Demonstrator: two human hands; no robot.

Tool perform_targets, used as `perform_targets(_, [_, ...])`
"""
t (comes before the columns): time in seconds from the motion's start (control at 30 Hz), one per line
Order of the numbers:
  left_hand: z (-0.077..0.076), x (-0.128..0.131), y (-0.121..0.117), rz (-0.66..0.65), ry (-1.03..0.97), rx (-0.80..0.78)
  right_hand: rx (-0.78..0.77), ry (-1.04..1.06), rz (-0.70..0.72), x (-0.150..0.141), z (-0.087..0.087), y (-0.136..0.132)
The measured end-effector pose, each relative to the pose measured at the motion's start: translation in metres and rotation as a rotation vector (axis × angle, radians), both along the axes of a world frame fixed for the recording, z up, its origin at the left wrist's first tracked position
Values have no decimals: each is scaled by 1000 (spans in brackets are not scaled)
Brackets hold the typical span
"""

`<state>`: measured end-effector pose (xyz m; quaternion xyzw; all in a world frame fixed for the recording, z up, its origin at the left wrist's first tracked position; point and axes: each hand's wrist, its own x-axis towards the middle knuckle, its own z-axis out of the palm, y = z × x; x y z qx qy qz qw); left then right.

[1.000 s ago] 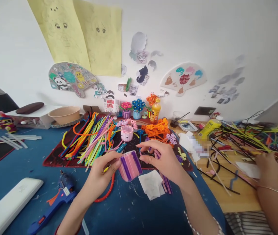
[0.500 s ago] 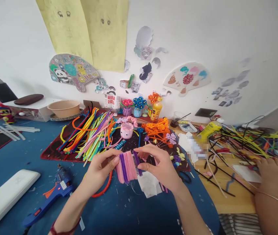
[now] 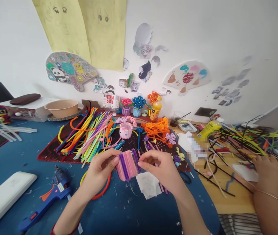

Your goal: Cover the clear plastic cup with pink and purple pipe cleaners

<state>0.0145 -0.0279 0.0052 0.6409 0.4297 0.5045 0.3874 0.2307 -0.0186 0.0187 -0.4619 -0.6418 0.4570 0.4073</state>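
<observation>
My left hand (image 3: pixel 99 170) is closed around the left side of a small cup-like cylinder (image 3: pixel 129 165), whose side is covered with upright pink and purple pipe cleaners. At its right edge stands a purple pipe cleaner piece (image 3: pixel 135 157), with a narrow greyish gap between it and the pink ones. The thumb and forefinger of my right hand (image 3: pixel 162 167) are pinched together at this purple piece. Below the hands lies a crumpled white paper (image 3: pixel 149 186). Behind them is a finished-looking pink cup (image 3: pixel 125 130) with dark eye-like dots.
A blue glue gun (image 3: pixel 53 199) and a long white case (image 3: pixel 8 199) lie on the left. Bundled colourful pipe cleaners (image 3: pixel 95 133) spread over a dark mat behind. Another person's hand (image 3: pixel 267 169) is at the wooden table on the right, among loose pipe cleaners.
My right thumb and forefinger have drawn together at the right edge of the cylinder. The purple piece now sits nearer the pink strips. The view has shifted slightly.
</observation>
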Motion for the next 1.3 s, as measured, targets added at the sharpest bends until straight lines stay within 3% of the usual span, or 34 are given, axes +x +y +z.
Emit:
perform_targets(0.5, [-1, 1, -5, 55, 245, 189, -67, 3, -32, -8, 0, 1])
perform_targets(1.3, [1, 2, -8, 110, 300, 272, -47, -40, -39, -17, 6, -3])
